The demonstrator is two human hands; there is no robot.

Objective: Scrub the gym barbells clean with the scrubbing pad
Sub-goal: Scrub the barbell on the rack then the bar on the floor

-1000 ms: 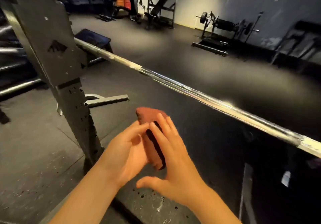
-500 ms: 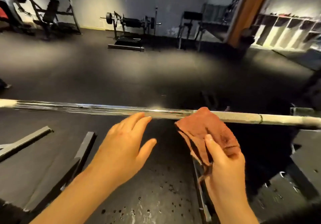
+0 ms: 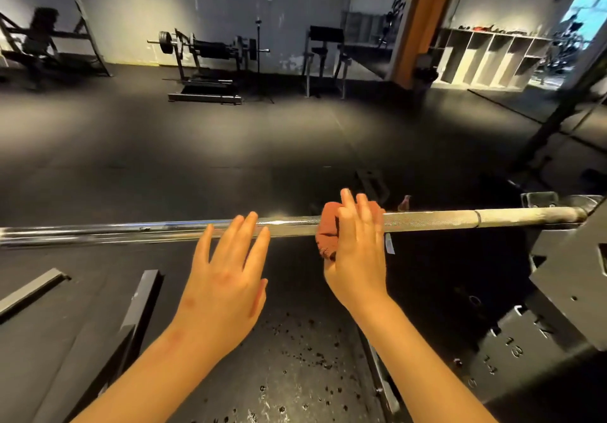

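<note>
A long steel barbell [image 3: 131, 231] runs level across the head view, its knurled right end resting in a rack hook. The reddish-brown scrubbing pad [image 3: 327, 229] is draped over the bar near its middle. My right hand [image 3: 358, 248] presses the pad onto the bar, with straight fingers laid over the top. Just to the left of it, my left hand [image 3: 230, 268] reaches the bar with straight fingers, the fingertips at the shiny section. Most of the pad is hidden under my right hand.
A black rack upright with numbered holes [image 3: 558, 294] stands at the right. Metal frame rails [image 3: 138, 311] lie low at the left. Across the dark rubber floor stand a weight machine [image 3: 203, 58], a bench [image 3: 325, 58] and cubby shelves [image 3: 492, 58].
My right hand carried the pad up from below and laid it over the bar. My left hand let go of the pad and moved up to the bar. The view turned right.
</note>
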